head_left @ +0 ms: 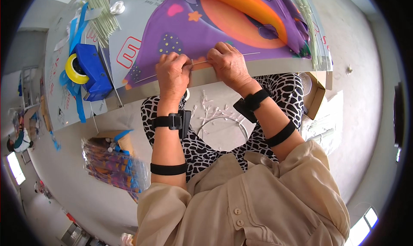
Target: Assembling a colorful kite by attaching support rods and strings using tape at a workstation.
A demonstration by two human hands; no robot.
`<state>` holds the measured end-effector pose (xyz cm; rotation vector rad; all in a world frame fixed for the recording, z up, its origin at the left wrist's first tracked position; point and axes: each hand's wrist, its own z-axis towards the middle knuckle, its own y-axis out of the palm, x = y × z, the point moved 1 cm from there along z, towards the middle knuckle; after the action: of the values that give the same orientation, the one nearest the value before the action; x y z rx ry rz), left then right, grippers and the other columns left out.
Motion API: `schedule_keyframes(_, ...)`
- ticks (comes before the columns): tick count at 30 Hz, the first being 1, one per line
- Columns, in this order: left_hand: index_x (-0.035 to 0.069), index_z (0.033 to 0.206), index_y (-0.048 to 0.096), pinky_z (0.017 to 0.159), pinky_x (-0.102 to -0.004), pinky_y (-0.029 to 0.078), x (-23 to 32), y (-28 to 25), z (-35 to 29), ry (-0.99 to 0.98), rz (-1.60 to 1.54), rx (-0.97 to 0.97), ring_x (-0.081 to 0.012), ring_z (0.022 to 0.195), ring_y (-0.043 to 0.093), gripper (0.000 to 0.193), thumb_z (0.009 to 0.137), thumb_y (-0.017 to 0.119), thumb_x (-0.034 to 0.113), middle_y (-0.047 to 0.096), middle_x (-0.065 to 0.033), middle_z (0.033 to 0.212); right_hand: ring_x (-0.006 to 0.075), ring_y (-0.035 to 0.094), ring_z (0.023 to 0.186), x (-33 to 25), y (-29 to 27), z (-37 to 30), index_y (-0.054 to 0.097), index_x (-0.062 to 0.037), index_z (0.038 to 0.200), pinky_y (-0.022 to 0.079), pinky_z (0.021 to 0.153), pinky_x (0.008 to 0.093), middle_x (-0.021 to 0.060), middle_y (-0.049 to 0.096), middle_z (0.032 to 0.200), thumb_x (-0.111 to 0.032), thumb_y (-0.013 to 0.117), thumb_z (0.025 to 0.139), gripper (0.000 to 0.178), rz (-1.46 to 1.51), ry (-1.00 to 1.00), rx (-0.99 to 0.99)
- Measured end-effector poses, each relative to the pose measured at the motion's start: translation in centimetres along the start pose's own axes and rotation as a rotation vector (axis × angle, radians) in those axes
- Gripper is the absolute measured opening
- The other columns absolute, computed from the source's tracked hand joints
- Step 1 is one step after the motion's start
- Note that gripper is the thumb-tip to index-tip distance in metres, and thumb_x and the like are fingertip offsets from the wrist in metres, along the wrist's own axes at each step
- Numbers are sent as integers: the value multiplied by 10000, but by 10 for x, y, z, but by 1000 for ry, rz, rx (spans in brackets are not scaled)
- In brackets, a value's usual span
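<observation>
A purple printed fabric [180, 13] with orange shapes, a pink heart and dotted patches is spread over the table. Along its near edge runs a thin white rod [198, 62]. My left hand [173, 74] is closed, its fingers pinching the rod and fabric edge left of the middle. To its right, my right hand [227, 65] is also closed, bent over the same edge with the rod passing under its fingers. My fingertips are partly hidden, so how the cloth lies around the rod does not show.
A blue tape dispenser [95, 71] with a yellow roll stands at the table's left. Bundles of thin pale rods lie at the far left [100, 18] and right [310, 26]. Small pink-white pieces [211, 108] lie on the floor below. Plastic-wrapped packs [114, 164] sit lower left.
</observation>
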<state>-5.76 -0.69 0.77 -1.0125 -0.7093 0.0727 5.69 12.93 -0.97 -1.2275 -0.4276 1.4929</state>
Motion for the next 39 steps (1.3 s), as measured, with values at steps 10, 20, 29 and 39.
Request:
schedule_keyframes(10, 114, 758, 659, 697, -387, 434, 4, 3, 0, -16, 57, -18, -246, 782, 549, 64, 709, 700, 106, 590, -3, 751, 270, 566, 794, -1, 0, 1, 557, -94, 787, 460, 670, 383, 70, 520, 806, -120, 596, 738, 68, -9, 1, -19)
schedule_keyframes(20, 130, 726, 658, 633, -393, 436, 7, 2, 2, -13, 65, 2, -244, 746, 559, 60, 691, 703, 111, 578, -4, 704, 272, 569, 804, -1, 0, 1, 560, -103, 800, 458, 673, 390, 67, 523, 811, -141, 596, 758, 67, 0, -9, -20)
schedule_keyframes(29, 142, 709, 654, 616, -381, 432, 5, 6, 2, -38, 50, 9, -233, 727, 551, 83, 674, 720, 106, 576, 6, 691, 272, 572, 808, -1, -2, 1, 565, -98, 805, 457, 677, 385, 59, 540, 822, -130, 639, 741, 103, 11, -24, -23)
schedule_keyframes(39, 147, 710, 644, 688, -416, 363, 5, 6, 1, -105, 17, -36, -228, 806, 522, 87, 716, 717, 99, 556, 12, 711, 283, 561, 759, -3, -3, 4, 568, -87, 779, 461, 650, 393, 68, 527, 775, -119, 652, 748, 95, 20, -50, 1)
